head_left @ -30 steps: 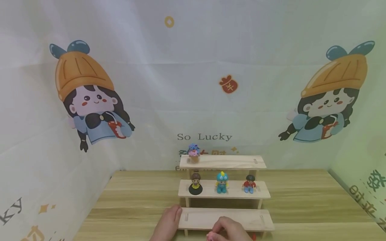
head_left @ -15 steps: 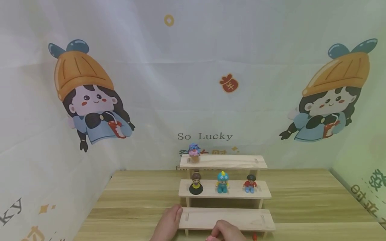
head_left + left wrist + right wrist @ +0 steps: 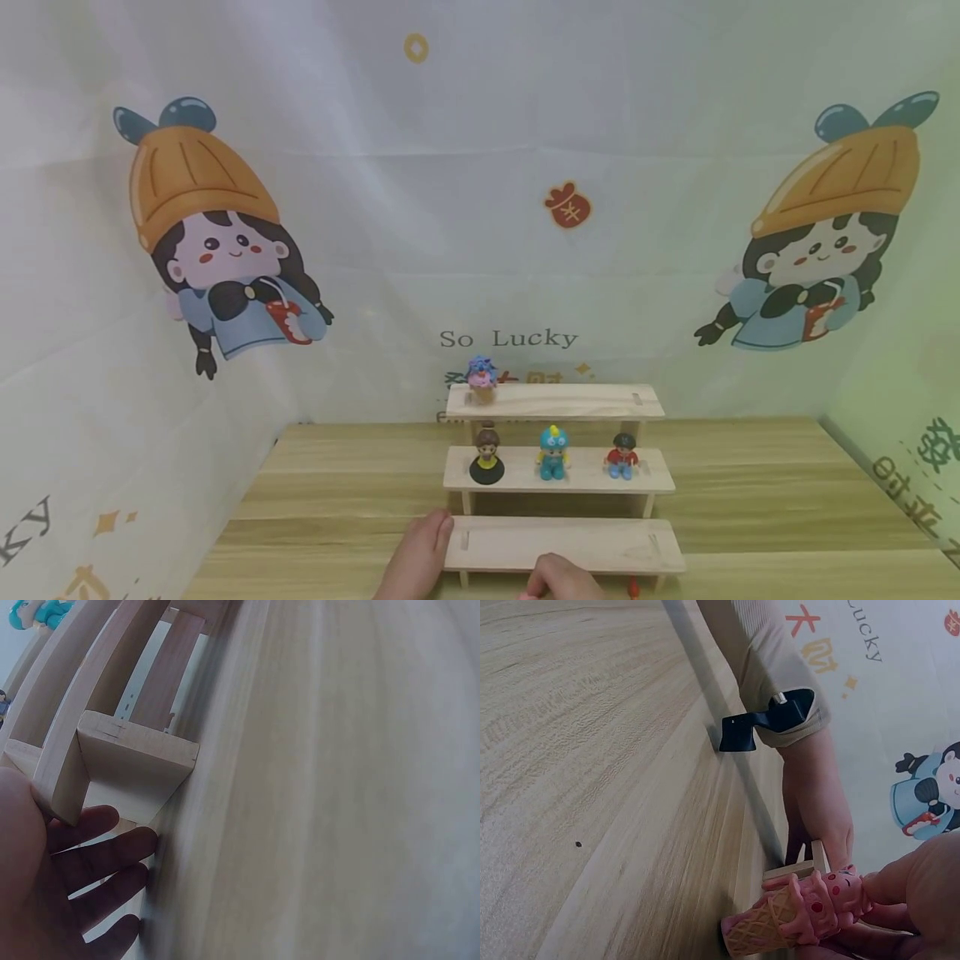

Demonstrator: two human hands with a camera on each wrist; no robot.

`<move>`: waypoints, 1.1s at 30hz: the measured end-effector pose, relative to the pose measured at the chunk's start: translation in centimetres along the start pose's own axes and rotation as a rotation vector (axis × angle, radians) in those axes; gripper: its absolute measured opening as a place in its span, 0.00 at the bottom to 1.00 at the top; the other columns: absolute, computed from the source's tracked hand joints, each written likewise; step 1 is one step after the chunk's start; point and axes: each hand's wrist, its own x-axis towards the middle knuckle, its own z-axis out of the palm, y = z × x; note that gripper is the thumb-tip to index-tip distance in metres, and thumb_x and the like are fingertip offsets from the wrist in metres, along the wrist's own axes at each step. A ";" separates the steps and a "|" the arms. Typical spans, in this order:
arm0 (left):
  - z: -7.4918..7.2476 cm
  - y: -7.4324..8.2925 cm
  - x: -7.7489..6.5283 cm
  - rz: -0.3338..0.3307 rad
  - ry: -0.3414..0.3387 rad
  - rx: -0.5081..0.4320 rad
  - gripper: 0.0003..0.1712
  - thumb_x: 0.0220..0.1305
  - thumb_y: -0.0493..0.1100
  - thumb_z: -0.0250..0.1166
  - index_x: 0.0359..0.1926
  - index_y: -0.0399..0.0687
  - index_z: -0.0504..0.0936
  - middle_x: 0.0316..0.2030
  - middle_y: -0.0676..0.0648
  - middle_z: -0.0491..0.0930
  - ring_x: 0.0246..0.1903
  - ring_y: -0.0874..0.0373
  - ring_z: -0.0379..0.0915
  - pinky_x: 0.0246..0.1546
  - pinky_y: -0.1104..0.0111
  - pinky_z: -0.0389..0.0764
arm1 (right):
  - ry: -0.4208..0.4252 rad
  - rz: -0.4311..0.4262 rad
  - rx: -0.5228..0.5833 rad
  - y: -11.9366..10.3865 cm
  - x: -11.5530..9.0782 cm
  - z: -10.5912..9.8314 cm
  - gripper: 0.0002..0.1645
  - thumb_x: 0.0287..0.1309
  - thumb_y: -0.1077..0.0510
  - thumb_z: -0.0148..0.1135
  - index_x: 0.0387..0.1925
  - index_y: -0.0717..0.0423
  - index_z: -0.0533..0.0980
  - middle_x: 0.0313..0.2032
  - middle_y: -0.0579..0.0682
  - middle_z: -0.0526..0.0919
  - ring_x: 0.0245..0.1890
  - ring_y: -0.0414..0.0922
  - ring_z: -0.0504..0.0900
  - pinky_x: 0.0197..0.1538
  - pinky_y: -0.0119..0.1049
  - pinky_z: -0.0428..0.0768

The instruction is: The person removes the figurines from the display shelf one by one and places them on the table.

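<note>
Right hand pinches the pink ice-cream figure by its top end, cone near the bench, before the front edge of the lowest shelf. Left hand, fingers loosely extended, touches that shelf's left end. This seems a grasping step; the next move probably calls for lifting the figure clear of that edge, pinch firm.
</note>
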 end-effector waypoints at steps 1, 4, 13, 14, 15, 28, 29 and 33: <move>0.0 0.0 0.0 0.001 0.001 0.000 0.13 0.73 0.43 0.49 0.40 0.40 0.78 0.40 0.39 0.82 0.45 0.38 0.76 0.48 0.45 0.76 | -0.003 0.002 -0.005 0.0 0.0 0.0 0.11 0.60 0.55 0.62 0.26 0.50 0.70 0.26 0.36 0.70 0.26 0.27 0.66 0.28 0.23 0.68; 0.0 0.0 0.0 0.004 0.002 0.002 0.14 0.73 0.44 0.49 0.40 0.41 0.77 0.39 0.40 0.82 0.44 0.38 0.76 0.47 0.45 0.76 | -0.026 0.007 -0.025 0.0 0.0 -0.1 0.11 0.60 0.54 0.62 0.26 0.50 0.70 0.27 0.35 0.69 0.25 0.27 0.64 0.27 0.23 0.68; -0.1 0.1 0.0 0.011 0.002 -0.002 0.13 0.73 0.43 0.49 0.41 0.40 0.77 0.40 0.38 0.82 0.45 0.37 0.76 0.48 0.44 0.76 | -0.067 -0.113 -0.171 0.5 0.4 -1.4 0.12 0.61 0.54 0.61 0.26 0.53 0.72 0.27 0.38 0.69 0.27 0.27 0.64 0.29 0.23 0.69; -0.1 0.1 0.0 0.011 0.002 -0.002 0.14 0.73 0.43 0.49 0.41 0.40 0.77 0.41 0.38 0.82 0.46 0.37 0.76 0.48 0.44 0.76 | -0.070 -0.116 -0.182 0.6 0.4 -1.5 0.12 0.61 0.53 0.61 0.25 0.53 0.72 0.27 0.38 0.69 0.27 0.27 0.64 0.30 0.23 0.70; -0.1 0.2 0.0 0.011 0.002 -0.002 0.14 0.72 0.43 0.49 0.41 0.39 0.78 0.41 0.38 0.82 0.46 0.37 0.76 0.48 0.44 0.76 | -0.082 -0.103 -0.180 0.6 0.4 -1.7 0.12 0.61 0.52 0.61 0.25 0.53 0.72 0.27 0.38 0.69 0.28 0.27 0.64 0.30 0.24 0.70; -0.2 0.2 0.0 0.005 -0.005 0.000 0.14 0.73 0.44 0.49 0.42 0.39 0.77 0.42 0.38 0.82 0.46 0.36 0.76 0.49 0.45 0.76 | -0.170 0.021 -0.130 0.8 0.2 -2.6 0.14 0.62 0.48 0.61 0.28 0.52 0.75 0.29 0.36 0.70 0.28 0.28 0.65 0.32 0.26 0.72; -0.2 0.2 0.0 0.005 -0.007 -0.001 0.14 0.73 0.44 0.49 0.42 0.39 0.78 0.42 0.38 0.82 0.46 0.36 0.76 0.49 0.44 0.76 | -0.172 0.022 -0.127 0.8 0.2 -2.6 0.14 0.61 0.48 0.61 0.28 0.53 0.75 0.29 0.37 0.70 0.28 0.28 0.65 0.32 0.26 0.71; -0.2 0.2 0.0 -0.003 -0.019 -0.008 0.15 0.73 0.44 0.49 0.43 0.38 0.78 0.43 0.37 0.82 0.47 0.36 0.75 0.50 0.44 0.75 | -0.180 0.037 -0.118 0.9 0.2 -2.6 0.13 0.61 0.49 0.62 0.28 0.53 0.75 0.29 0.36 0.70 0.28 0.28 0.65 0.33 0.26 0.72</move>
